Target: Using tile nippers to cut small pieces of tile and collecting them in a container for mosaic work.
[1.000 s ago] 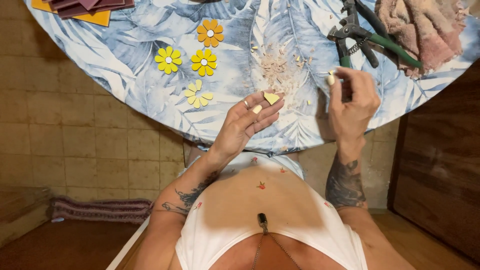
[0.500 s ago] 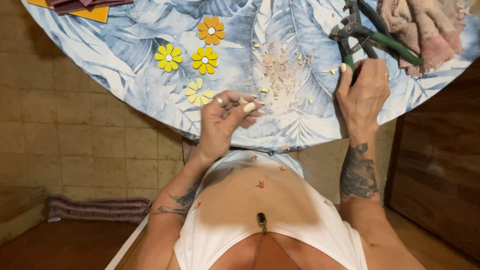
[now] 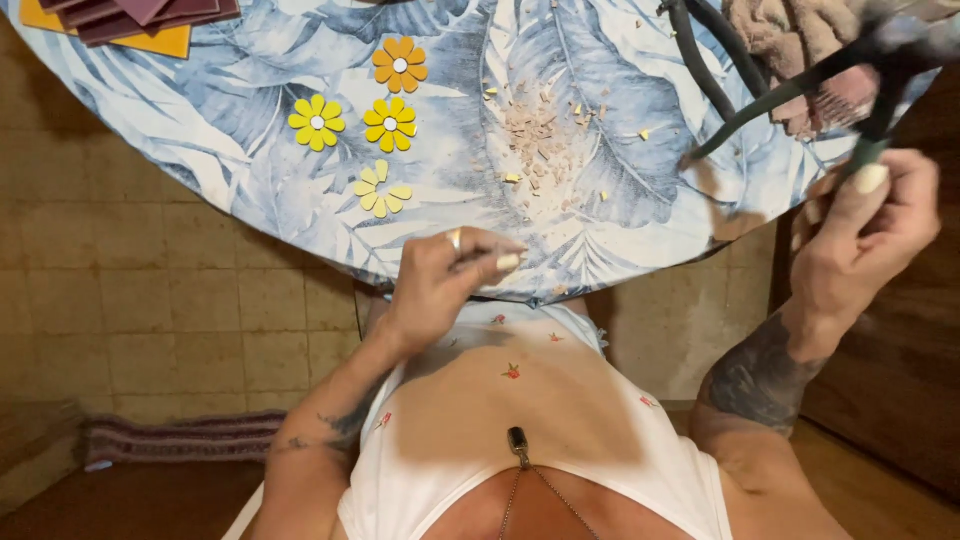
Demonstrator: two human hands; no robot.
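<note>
A round desk (image 3: 250, 190) covered in a blue and white leaf-patterned cloth fills the upper part of the view, its near edge curving just above the person's white top. At the far right a crumpled pinkish-brown towel (image 3: 790, 40) lies on the cloth, and at the far left a stack of dark maroon tiles (image 3: 140, 12) sits on an orange sheet (image 3: 165, 42).

The right hand (image 3: 865, 250) is raised off the right rim of the desk, fingers curled tight around the green handles of a pair of tile nippers (image 3: 800, 85); the tool is blurred, its dark head up near the towel. A second dark-handled tool (image 3: 705, 55) lies on the cloth just beside it.

The left hand (image 3: 450, 275) rests at the near edge of the desk, fingers pressed together in a pinch; what it pinches is too small to tell.

Four small mosaic flowers lie left of centre: an orange flower (image 3: 399, 64), two yellow flowers (image 3: 316, 122) side by side, and a pale unfinished flower (image 3: 380, 189) nearest the left hand. A scatter of tiny tile chips (image 3: 535, 130) lies in the middle of the cloth.
</note>
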